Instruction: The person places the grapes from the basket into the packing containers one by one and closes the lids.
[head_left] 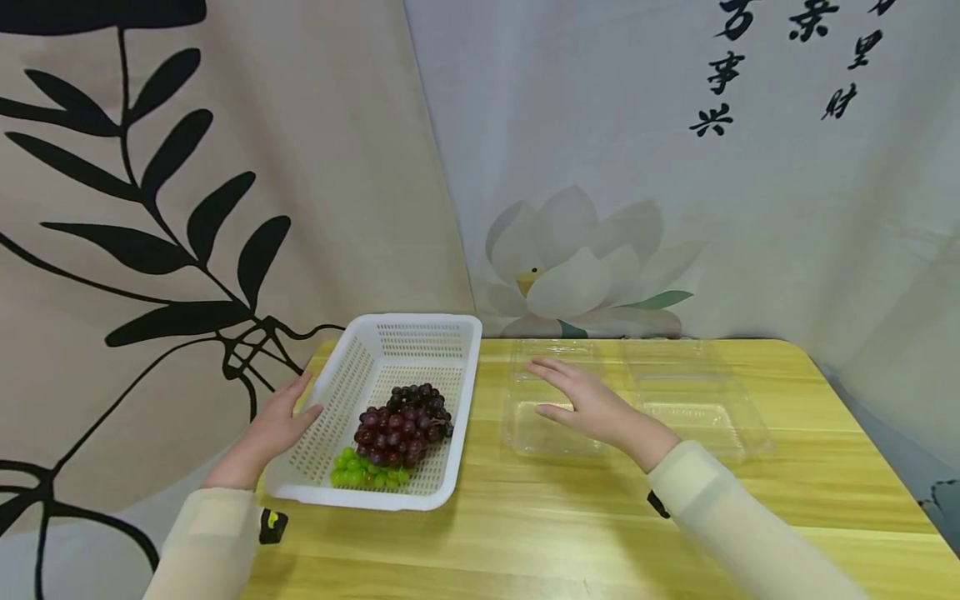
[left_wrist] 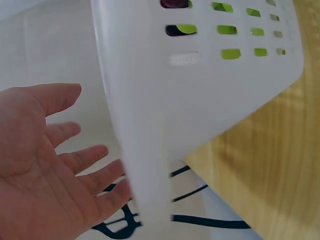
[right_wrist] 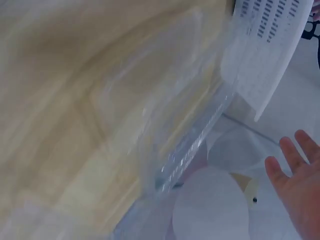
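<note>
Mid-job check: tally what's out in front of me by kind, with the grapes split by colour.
White basket: 1
Black grape bunch: 1
Red grape bunch: 1
Green grape bunch: 1
Clear plastic containers: 2
Total: 6

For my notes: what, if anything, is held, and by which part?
Nothing is held: open left hand beside the white basket, open right hand near a clear container.

Left wrist view: white basket (left_wrist: 215, 95) cropped at top; green grapes (left_wrist: 231, 53) glimpsed only through its slotted side. Head view: right hand (head_left: 581, 404) hides part of one clear container (head_left: 555, 437). Right wrist view: clear plastic (right_wrist: 187, 150) blurred against worktop (right_wrist: 55, 125) (which container, uncertain); right hand cut off by edge.
</note>
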